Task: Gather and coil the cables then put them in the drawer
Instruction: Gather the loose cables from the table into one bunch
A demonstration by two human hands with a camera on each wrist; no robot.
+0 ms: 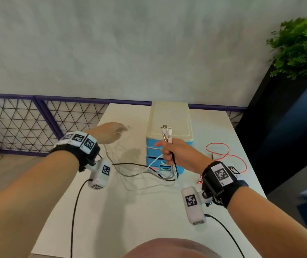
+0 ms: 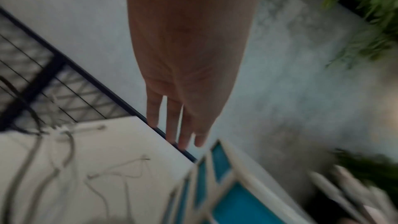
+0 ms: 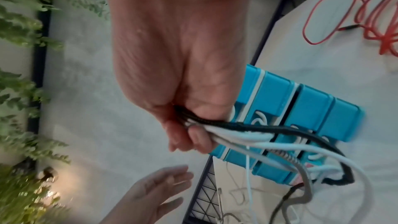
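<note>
My right hand (image 1: pixel 169 152) grips a bunch of white, grey and black cables (image 1: pixel 167 135) in a fist, their plugs sticking up above it, in front of the blue drawer unit (image 1: pixel 169 131). In the right wrist view the fist (image 3: pixel 185 125) holds the cable bunch (image 3: pixel 247 135), which trails down over the blue drawer fronts (image 3: pixel 301 108). The loose ends hang to the white table (image 1: pixel 130 211) as slack cable loops (image 1: pixel 145 175). My left hand (image 1: pixel 109 132) hovers over the table left of the drawers, fingers (image 2: pixel 172 125) straight, holding nothing. A red cable (image 1: pixel 223 155) lies on the table to the right.
The drawer unit stands at the table's back edge against a grey wall. A purple-framed wire fence (image 1: pixel 28 123) runs behind on the left. A green plant (image 1: pixel 301 47) on a dark stand is at the far right. Black camera leads (image 1: pixel 74 211) hang from both wrists.
</note>
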